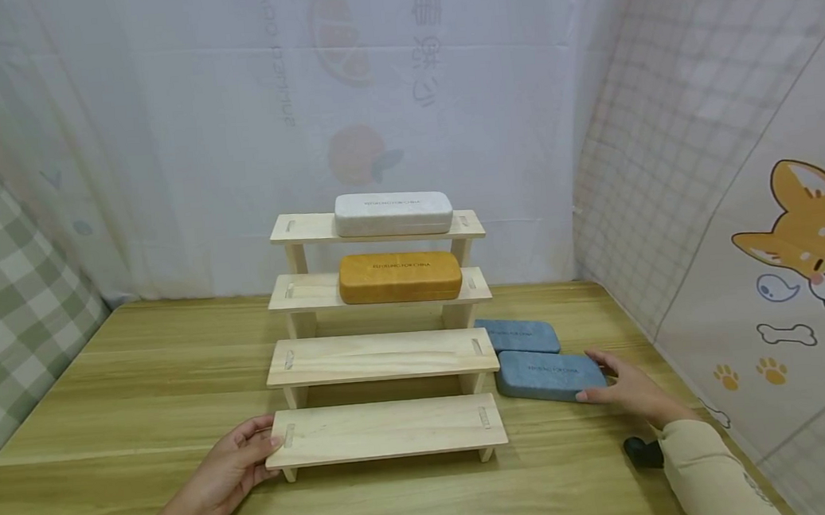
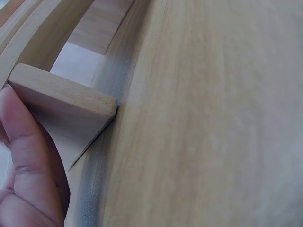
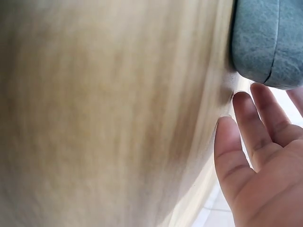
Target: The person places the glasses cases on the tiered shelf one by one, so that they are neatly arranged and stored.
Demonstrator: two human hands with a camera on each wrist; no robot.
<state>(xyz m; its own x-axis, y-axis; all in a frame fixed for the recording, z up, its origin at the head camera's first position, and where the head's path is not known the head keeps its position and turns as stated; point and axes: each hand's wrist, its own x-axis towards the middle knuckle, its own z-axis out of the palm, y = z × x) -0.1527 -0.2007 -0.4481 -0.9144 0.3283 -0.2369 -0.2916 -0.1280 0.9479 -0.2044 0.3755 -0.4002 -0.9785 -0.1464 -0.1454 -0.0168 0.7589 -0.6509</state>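
My left hand point(image 1: 236, 469) holds the left end of the lowest board point(image 1: 389, 431) of a stepped wooden display stand, thumb on top. In the left wrist view, those fingers point(image 2: 31, 146) are beside the board's support point(image 2: 66, 90). At the right end of the nearer blue glasses case point(image 1: 551, 374) is my right hand point(image 1: 630, 390), pinching it with the thumb at its near edge and fingers at its far corner. The right wrist view shows several fingertips point(image 3: 246, 101) close against the case's end point(image 3: 270, 42); the thumb is out of sight there.
A second blue case point(image 1: 518, 335) lies just behind, partly hidden by the stand. On the top board sits a white case point(image 1: 393, 214); a mustard one point(image 1: 399, 277) occupies the board below it. Fabric hangs point(image 1: 232, 142) behind the wooden table point(image 1: 140, 372) and along its right side.
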